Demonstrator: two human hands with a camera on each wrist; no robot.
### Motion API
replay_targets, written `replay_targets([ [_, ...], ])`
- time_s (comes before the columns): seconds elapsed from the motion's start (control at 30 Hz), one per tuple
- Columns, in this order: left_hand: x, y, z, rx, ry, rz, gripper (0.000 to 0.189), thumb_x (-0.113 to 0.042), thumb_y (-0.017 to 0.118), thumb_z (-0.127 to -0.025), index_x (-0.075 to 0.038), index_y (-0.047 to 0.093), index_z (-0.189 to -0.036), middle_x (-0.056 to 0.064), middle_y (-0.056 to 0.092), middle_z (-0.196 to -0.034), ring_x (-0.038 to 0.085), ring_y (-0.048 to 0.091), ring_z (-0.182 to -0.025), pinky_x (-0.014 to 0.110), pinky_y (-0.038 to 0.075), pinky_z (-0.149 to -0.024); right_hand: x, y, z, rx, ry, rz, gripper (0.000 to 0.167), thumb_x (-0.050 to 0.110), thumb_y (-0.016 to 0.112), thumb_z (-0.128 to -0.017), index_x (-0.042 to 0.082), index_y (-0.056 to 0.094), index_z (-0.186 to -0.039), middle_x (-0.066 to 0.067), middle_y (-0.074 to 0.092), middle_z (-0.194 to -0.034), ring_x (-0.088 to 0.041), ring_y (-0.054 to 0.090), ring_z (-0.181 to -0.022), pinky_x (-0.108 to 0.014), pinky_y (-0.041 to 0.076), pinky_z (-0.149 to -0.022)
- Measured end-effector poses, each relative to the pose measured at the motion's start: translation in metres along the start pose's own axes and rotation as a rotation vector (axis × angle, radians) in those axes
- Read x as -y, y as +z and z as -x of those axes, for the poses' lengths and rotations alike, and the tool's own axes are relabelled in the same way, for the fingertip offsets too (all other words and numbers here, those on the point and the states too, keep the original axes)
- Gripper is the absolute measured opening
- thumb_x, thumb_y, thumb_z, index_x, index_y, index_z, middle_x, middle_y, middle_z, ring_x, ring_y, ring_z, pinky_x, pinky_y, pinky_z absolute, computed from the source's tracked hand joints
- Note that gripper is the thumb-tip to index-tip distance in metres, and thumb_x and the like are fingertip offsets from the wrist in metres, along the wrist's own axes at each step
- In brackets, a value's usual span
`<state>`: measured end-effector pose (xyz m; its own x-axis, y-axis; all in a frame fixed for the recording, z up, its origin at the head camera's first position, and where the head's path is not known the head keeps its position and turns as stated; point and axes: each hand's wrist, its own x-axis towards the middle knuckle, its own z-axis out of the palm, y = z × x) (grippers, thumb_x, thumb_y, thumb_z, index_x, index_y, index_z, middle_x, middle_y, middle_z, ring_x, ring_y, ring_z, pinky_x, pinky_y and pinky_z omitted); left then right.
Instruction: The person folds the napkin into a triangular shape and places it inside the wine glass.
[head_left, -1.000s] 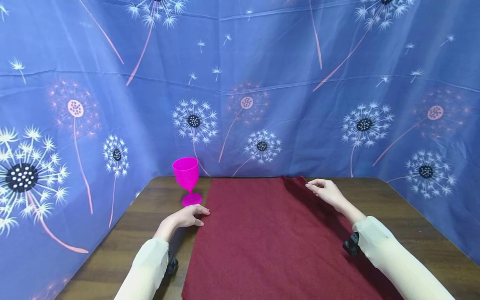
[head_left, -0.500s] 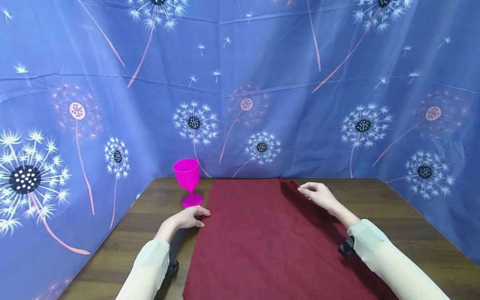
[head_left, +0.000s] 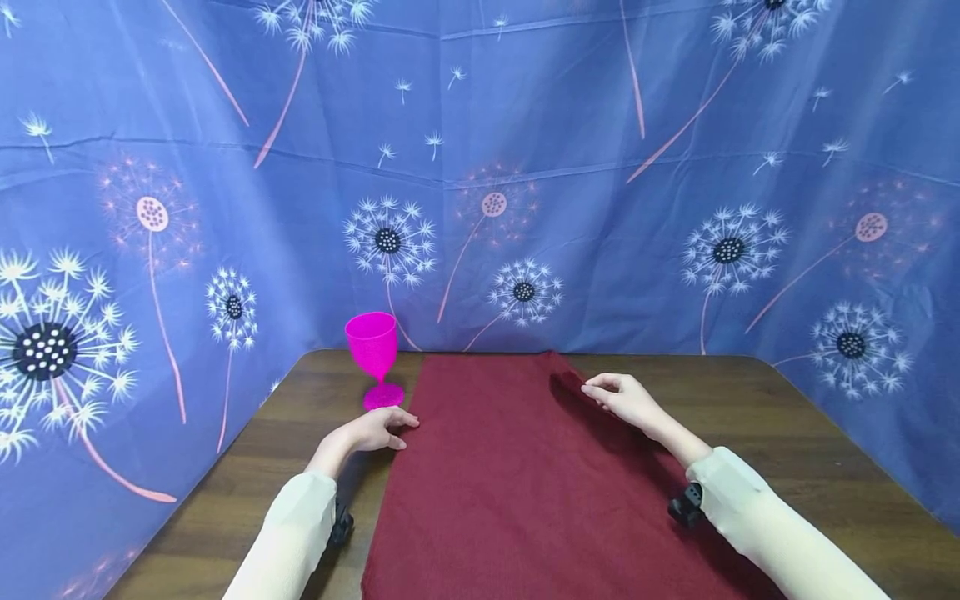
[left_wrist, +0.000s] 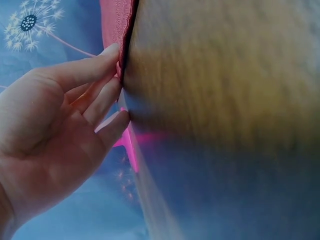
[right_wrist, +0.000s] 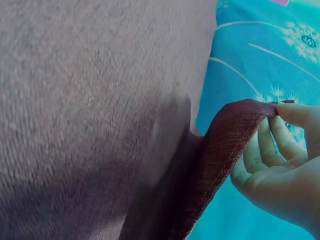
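A dark red cloth (head_left: 480,483) lies spread across the wooden table. My right hand (head_left: 628,402) pinches its far right corner between thumb and fingers, lifted off the table. In the right wrist view the raised cloth edge (right_wrist: 230,135) slopes up to the fingertips (right_wrist: 290,109). At the cloth's left edge rests my left hand (head_left: 371,429), fingers relaxed and tips right on the border. The left wrist view shows its thumb against the cloth's stitched hem (left_wrist: 119,30). Just beyond the left hand a bright pink goblet (head_left: 372,346) stands upright on the wood, beside the cloth.
Wood of the tabletop (head_left: 810,442) shows to the right and left of the cloth. Close behind and to the left hangs a blue curtain (head_left: 585,208) with a dandelion pattern. A small black device (head_left: 686,504) sits on the right wrist, another (head_left: 341,523) on the left.
My right hand has moved left and slightly toward the near side, drawing the pinched cloth corner along. The left hand stays at the left edge, and the goblet has not moved.
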<state>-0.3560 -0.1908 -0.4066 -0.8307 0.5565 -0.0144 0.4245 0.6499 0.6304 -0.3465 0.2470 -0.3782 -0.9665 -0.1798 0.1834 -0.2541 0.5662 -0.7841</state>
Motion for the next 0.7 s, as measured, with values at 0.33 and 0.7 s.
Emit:
replay_targets([
  [0.33, -0.002, 0.002, 0.003, -0.002, -0.033, 0.024, 0.040, 0.003, 0.066, -0.081, 0.007, 0.056, -0.120, 0.026, 0.057, -0.124, 0.041, 0.048, -0.122, 0.048, 0.040, -0.099, 0.008, 0.007, 0.006, 0.036, -0.049, 0.008, 0.028, 0.033, 0.063, -0.089, 0.009, 0.069, -0.102, -0.001, 0.063, -0.084, -0.009, 0.054, -0.073, -0.023, 0.045, -0.064],
  [0.7, -0.004, 0.002, 0.003, -0.013, -0.040, 0.037, 0.039, 0.003, 0.066, -0.080, 0.007, 0.057, -0.118, 0.026, 0.057, -0.123, 0.042, 0.048, -0.120, 0.051, 0.039, -0.100, 0.012, 0.012, 0.015, 0.065, -0.040, -0.014, 0.026, 0.029, 0.064, -0.088, 0.007, 0.070, -0.102, -0.003, 0.065, -0.091, -0.008, 0.054, -0.072, -0.021, 0.046, -0.063],
])
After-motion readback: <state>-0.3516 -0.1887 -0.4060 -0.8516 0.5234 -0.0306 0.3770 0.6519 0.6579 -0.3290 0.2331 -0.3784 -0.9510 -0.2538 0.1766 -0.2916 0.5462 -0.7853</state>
